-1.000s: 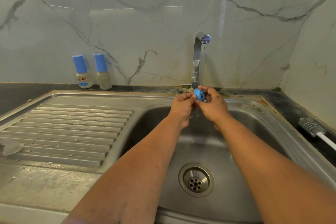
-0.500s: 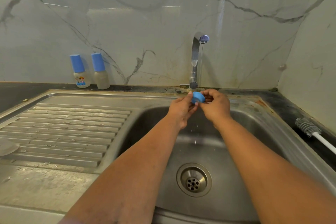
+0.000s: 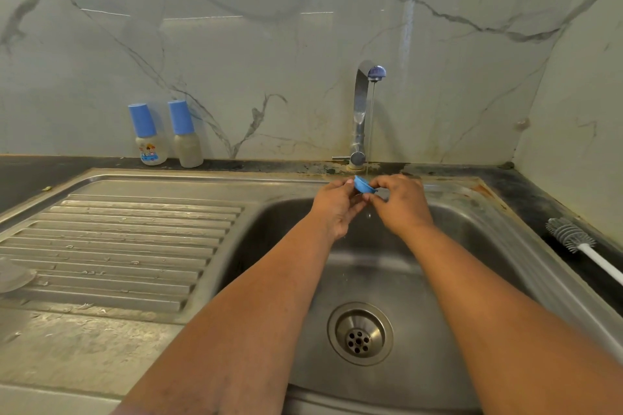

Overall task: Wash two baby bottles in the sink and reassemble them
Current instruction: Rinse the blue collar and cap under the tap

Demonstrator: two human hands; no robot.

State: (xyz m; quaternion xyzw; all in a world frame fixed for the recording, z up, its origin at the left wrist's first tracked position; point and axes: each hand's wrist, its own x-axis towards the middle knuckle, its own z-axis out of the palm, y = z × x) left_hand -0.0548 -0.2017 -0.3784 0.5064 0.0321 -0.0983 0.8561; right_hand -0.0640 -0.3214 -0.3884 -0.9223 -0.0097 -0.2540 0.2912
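Both hands hold a small blue bottle ring (image 3: 363, 186) over the far end of the steel sink (image 3: 478, 246), under a thin stream of water from the tap (image 3: 362, 111). My left hand (image 3: 335, 207) pinches its left edge and my right hand (image 3: 399, 202) pinches its right edge. Two baby bottles with blue caps stand against the wall at the back left: one with a printed label (image 3: 148, 136) and a plain one (image 3: 185, 135) beside it.
A ribbed draining board (image 3: 118, 246) fills the left side, with a clear round part (image 3: 13, 274) at its left edge. A bottle brush (image 3: 573, 241) lies on the dark counter at the right. The drain (image 3: 360, 333) sits low in the basin.
The blue ring has tilted and turned between my fingers. My hands have stayed under the tap, shifting only slightly.
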